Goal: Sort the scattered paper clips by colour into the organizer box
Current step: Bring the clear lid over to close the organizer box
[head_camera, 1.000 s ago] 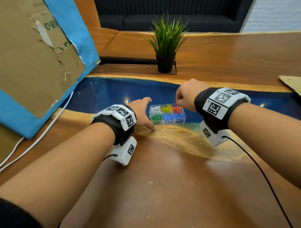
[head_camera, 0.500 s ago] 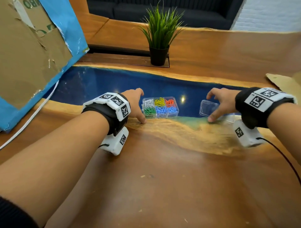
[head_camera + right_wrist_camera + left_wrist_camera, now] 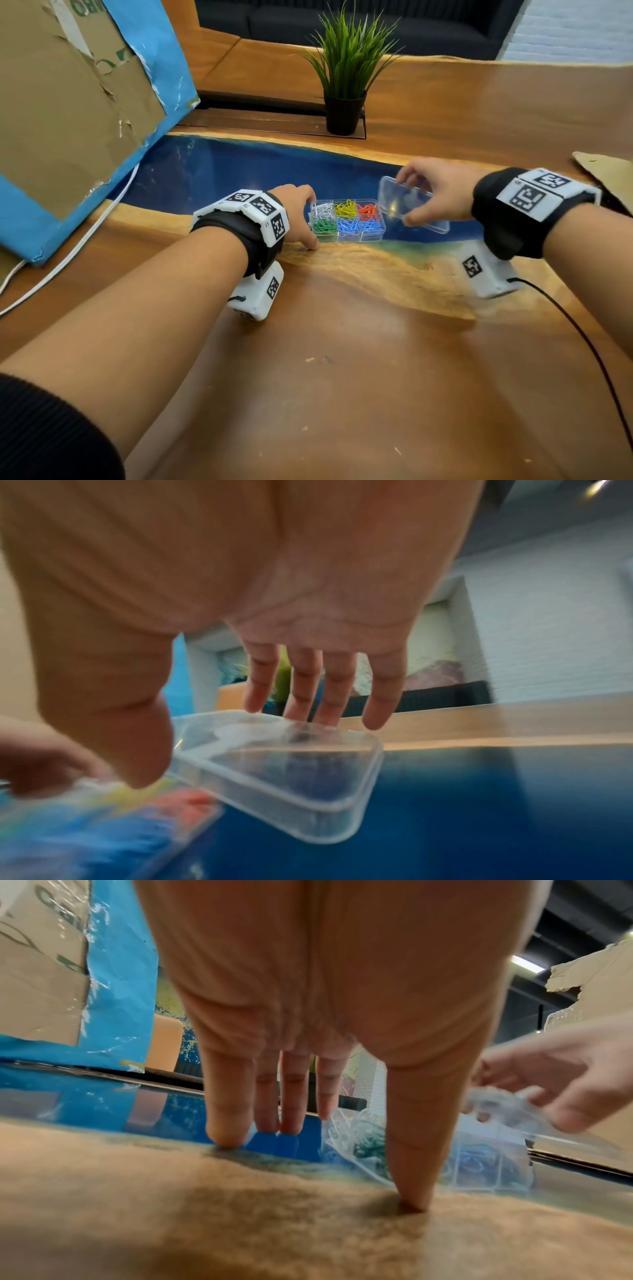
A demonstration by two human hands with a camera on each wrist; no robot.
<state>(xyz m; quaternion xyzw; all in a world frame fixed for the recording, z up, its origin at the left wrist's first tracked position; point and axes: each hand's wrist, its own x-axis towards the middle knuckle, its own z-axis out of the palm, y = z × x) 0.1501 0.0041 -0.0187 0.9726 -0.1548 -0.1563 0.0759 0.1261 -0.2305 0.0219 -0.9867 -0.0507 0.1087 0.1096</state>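
The clear organizer box (image 3: pixel 347 221) sits on the table where the blue strip meets the wood. Its compartments hold white, yellow, orange, green and blue paper clips. My left hand (image 3: pixel 301 216) rests at the box's left end with straight fingers (image 3: pixel 226 1131) and the thumb tip on the table. My right hand (image 3: pixel 431 195) pinches the clear lid (image 3: pixel 411 205) between thumb and fingers. The lid is tilted in the air over the box's right end. In the right wrist view the lid (image 3: pixel 291 772) hangs above the blurred box (image 3: pixel 103 831). I see no loose clips on the table.
A potted plant (image 3: pixel 344 78) stands behind the box. A big cardboard panel with blue paper (image 3: pixel 68 102) leans at the left, and a white cable (image 3: pixel 78 246) runs below it. A cardboard scrap (image 3: pixel 609 171) lies at the far right. A black wire (image 3: pixel 582 342) trails from my right wrist.
My right hand left the box, reached right to the lid on the table, lifted it and brought it back tilted over the box's right end. My left hand stayed put.
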